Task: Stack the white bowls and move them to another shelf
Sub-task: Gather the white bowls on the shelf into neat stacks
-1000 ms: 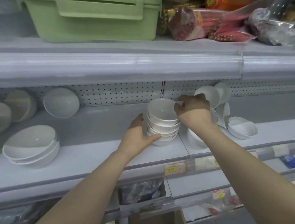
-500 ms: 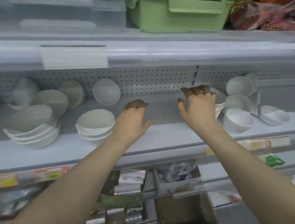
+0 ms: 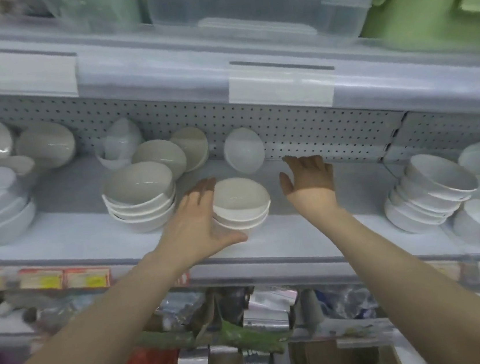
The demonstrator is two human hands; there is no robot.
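**Both hands open at small bowl stack**

Left hand [image 3: 199,226]: fingers straight, lying along the left side of the small white bowl stack [image 3: 241,202] at frame centre, not curled round it. Right hand [image 3: 308,185]: spread, holding nothing, just right of the stack and apart from it. The stack sits on the middle shelf [image 3: 299,235]. Taller bowl stack [image 3: 427,195] at right.

A shop: yellow price tags [image 3: 86,279] line the shelf [image 3: 314,227] edge below the fingers [image 3: 203,188], pegboard [image 3: 302,131] backs them, stocked white bowls [image 3: 141,200] alongside, plastic containers [image 3: 241,9] above.
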